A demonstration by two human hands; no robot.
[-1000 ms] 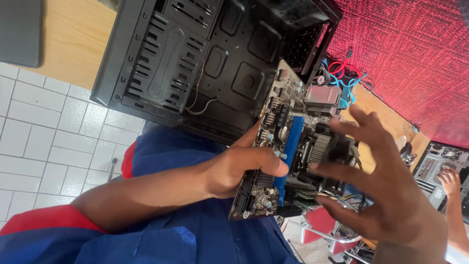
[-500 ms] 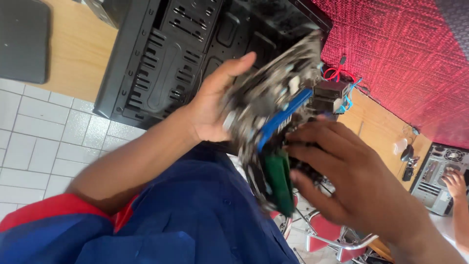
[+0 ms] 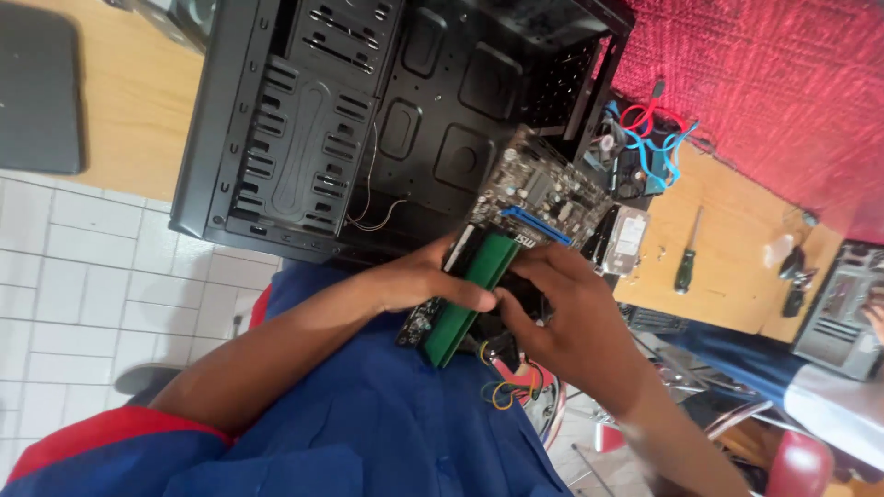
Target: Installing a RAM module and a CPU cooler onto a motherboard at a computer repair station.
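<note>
My left hand (image 3: pixel 419 281) and right hand (image 3: pixel 562 313) hold the motherboard (image 3: pixel 539 193) tilted over my lap, in front of the open black case (image 3: pixel 387 120). Left fingers are clamped on the board's near edge, thumb across the green card (image 3: pixel 470 299); right fingers are closed on the card's far side, just beyond my left thumb. The blue slot (image 3: pixel 534 224) lies past my right knuckles. I judge the card is being worked at its slot; done well, that means gripping the board by its edges, keeping the card square to the slot, and pressing evenly, not rocking. Coloured wires (image 3: pixel 502 391) hang under my right palm and could snag. A screwdriver (image 3: pixel 686 262) lies well right of that hand.
</note>
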